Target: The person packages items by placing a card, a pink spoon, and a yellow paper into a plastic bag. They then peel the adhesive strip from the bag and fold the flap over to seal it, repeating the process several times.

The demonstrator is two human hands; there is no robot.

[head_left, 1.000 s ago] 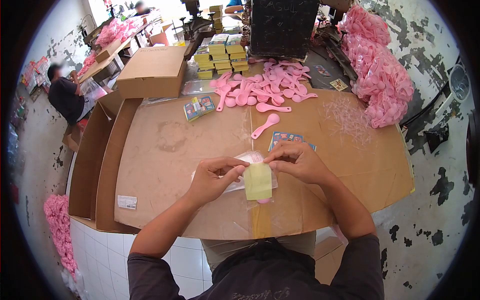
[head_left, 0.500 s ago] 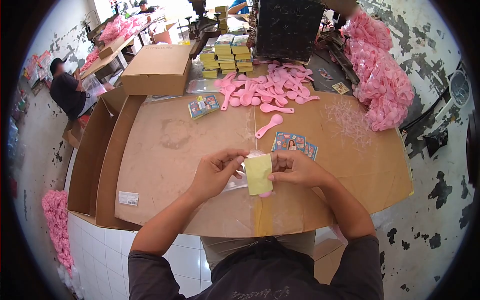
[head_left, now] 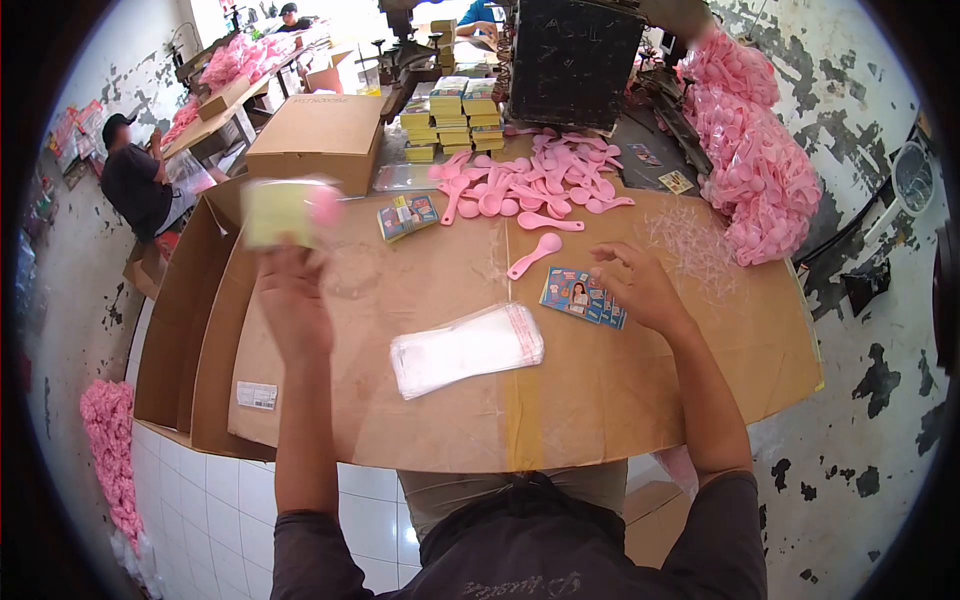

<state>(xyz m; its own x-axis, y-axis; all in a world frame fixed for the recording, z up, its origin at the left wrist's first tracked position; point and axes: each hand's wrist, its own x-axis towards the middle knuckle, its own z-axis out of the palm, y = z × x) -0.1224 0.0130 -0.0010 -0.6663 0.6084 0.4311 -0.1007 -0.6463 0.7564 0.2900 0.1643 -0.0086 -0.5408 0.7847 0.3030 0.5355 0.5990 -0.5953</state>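
At the left of the table my left hand point(head_left: 292, 285) is raised, its fingertips at the lower edge of a pale yellow card packet point(head_left: 275, 212). Motion blurs the packet; a pink scoop end point(head_left: 325, 205) shows at its right side. My right hand point(head_left: 640, 285) hovers with fingers apart and holds nothing. Just under it lie fanned blue printed cards point(head_left: 582, 296). Between my arms rests a stack of clear plastic bags point(head_left: 465, 350). A single pink measuring spoon point(head_left: 535, 255) lies beyond the cards, in front of a pile of pink spoons point(head_left: 545, 175).
An open cardboard box point(head_left: 185, 340) runs along the table's left edge, with a closed carton point(head_left: 315, 140) behind it. Stacks of cards point(head_left: 450, 110) and a black box point(head_left: 575, 60) stand at the back. Bagged pink spoons point(head_left: 750, 160) are piled right. A seated person point(head_left: 135, 180) is at far left.
My left hand has carried the packet from the middle to the upper left. My right hand has let go of it and moved right, over the blue cards. The clear bags are now uncovered.
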